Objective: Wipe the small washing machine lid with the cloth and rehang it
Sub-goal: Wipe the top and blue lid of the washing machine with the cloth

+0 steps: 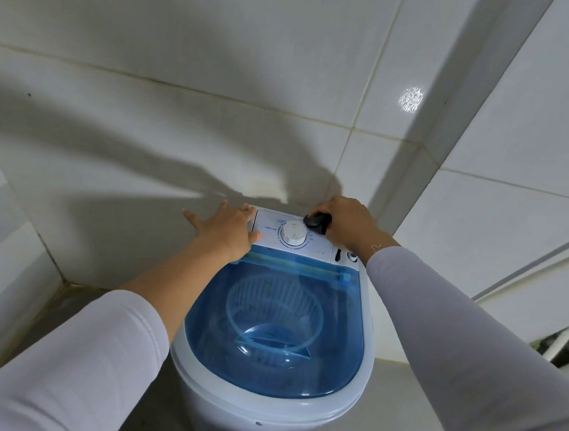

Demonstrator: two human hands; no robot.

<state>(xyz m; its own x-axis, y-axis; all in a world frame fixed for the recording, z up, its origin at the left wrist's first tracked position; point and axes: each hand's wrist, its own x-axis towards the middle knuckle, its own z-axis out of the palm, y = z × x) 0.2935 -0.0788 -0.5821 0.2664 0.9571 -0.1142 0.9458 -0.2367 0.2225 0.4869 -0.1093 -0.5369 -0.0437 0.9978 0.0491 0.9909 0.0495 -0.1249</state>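
A small white washing machine (258, 416) stands in a tiled corner. Its clear blue lid (284, 359) is closed, and a white basket shows through it. Behind the lid is a white control panel (268, 229) with a round white dial (294, 235). My left hand (225, 229) lies flat with fingers spread on the panel's left end. My right hand (348, 222) is closed on a bunched black cloth (317, 221), which presses on the panel's far right edge beside the dial.
White tiled walls close in behind, left and right of the machine. A wall corner post (430, 142) runs up at the right. Pipes and dark fittings (567, 346) sit low at the right edge. Grey floor (393, 407) surrounds the machine.
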